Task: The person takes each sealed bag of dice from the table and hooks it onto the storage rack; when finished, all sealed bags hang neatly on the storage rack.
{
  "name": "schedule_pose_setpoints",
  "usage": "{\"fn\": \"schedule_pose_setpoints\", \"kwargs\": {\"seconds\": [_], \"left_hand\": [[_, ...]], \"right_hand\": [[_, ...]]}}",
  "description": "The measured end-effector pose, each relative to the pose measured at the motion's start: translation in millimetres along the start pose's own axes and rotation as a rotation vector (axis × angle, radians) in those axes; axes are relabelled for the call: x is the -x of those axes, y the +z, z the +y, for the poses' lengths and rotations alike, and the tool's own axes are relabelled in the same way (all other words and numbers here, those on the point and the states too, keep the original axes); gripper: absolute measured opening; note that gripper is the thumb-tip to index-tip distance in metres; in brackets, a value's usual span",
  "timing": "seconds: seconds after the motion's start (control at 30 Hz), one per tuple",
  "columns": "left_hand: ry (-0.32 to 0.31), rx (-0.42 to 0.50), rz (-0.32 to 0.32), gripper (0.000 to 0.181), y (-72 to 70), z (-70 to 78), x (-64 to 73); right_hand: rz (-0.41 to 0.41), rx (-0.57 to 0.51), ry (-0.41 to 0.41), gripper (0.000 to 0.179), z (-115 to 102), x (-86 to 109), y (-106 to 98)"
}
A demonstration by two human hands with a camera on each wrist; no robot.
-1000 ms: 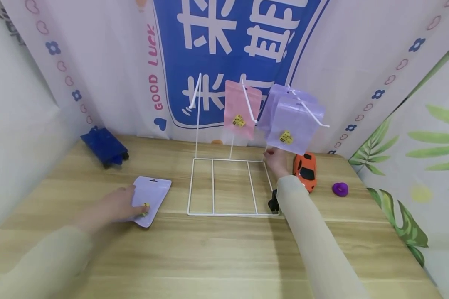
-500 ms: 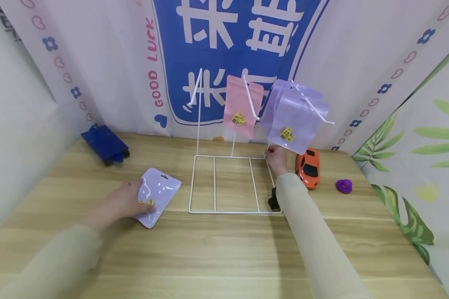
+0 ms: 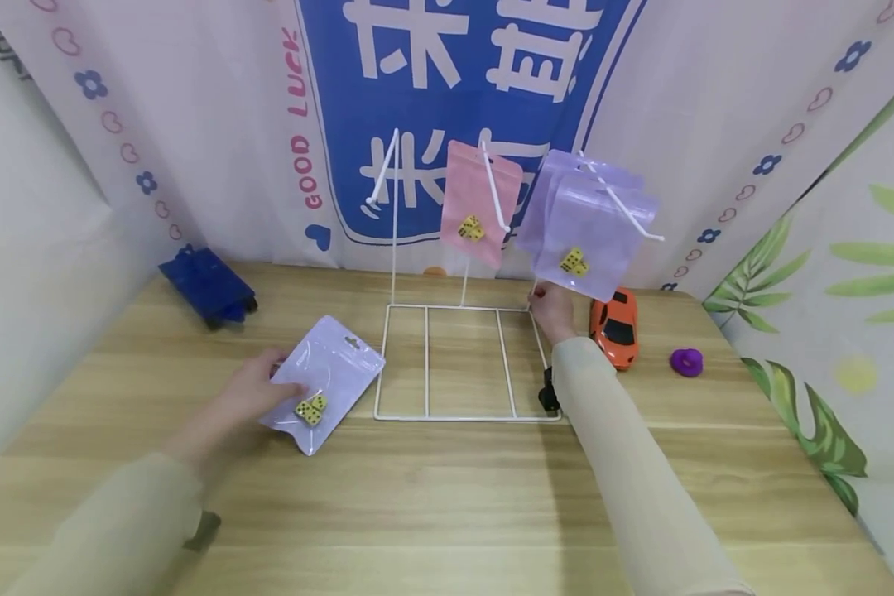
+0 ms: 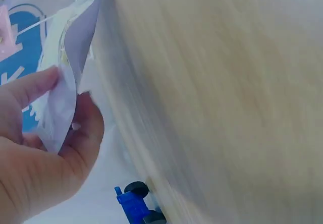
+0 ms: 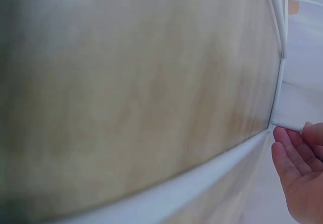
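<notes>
My left hand (image 3: 249, 387) pinches a light purple zip pouch (image 3: 341, 364) by its left side, thumb on top. Two yellow dice (image 3: 311, 408) show on its front, and the hang hole points to the back right. The left wrist view shows the pouch (image 4: 62, 100) edge-on, bent between thumb and fingers. With thumb and fingertips my right hand (image 3: 554, 313) grips an upright of the white wire rack (image 3: 468, 419) at its back right corner. A pink pouch (image 3: 483, 194) hangs on the middle hook, and several purple pouches (image 3: 598, 236) on the right hook. The left hook (image 3: 383, 170) is bare.
An orange toy car (image 3: 615, 331) stands right of the rack, close to my right forearm. Farther right lies a small purple toy hat (image 3: 687, 362). A blue toy vehicle (image 3: 207, 285) is at the back left, and a patterned curtain (image 3: 216, 149) hangs behind.
My left hand has moved the purple pouch slightly right, toward the rack, and turned it so its hole end tilts rightward. The right hand has kept its grip on the rack.
</notes>
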State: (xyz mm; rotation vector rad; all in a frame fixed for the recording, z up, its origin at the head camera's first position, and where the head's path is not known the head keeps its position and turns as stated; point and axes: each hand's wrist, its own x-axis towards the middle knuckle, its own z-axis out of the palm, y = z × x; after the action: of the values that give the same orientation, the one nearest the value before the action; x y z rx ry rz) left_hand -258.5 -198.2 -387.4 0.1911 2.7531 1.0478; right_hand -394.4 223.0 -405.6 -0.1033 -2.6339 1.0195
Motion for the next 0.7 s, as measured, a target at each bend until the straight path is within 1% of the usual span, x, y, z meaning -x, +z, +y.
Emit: {"fn": "schedule_pose_setpoints", "kwargs": {"seconds": [0.03,0.1,0.17,0.27,0.33,0.43,0.53,0.6,0.7], "left_hand": [[0.013,0.007,0.001,0.052,-1.2,1.6,1.2],[0.054,0.049,0.0,0.044,-3.2,5.4,4.1],[0.107,0.17,-0.004,0.039,-4.0,12.7,7.9],[0.184,0.392,0.013,0.038,-5.4,29.4,16.6],[0.22,0.519,0.05,0.039,-6.1,45.5,23.9],[0.24,0.663,0.139,0.037,-6.6,74.3,34.6],[0.278,0.807,0.221,0.026,-7.6,102.8,44.1],[0.31,0.904,0.246,0.021,-8.2,119.0,48.9],[0.334,0.962,0.265,0.02,-9.7,136.5,53.5]], "right_hand": [[0.0,-0.004,0.005,0.014,-0.5,-0.9,-0.5],[0.003,-0.013,-0.001,0.016,0.0,-2.2,-0.7],[-0.004,-0.017,-0.013,0.018,0.5,-2.3,-2.0],[-0.004,0.003,-0.027,0.021,2.4,-1.3,-3.6],[-0.011,0.026,-0.027,0.023,3.7,0.1,-5.2],[-0.022,0.046,-0.008,0.022,5.4,1.9,-7.8],[-0.029,0.041,0.004,0.018,4.2,2.0,-8.1],[-0.032,0.032,0.008,0.016,2.7,0.9,-6.7],[-0.029,0.028,0.004,0.015,0.1,-1.1,-2.4]]}}
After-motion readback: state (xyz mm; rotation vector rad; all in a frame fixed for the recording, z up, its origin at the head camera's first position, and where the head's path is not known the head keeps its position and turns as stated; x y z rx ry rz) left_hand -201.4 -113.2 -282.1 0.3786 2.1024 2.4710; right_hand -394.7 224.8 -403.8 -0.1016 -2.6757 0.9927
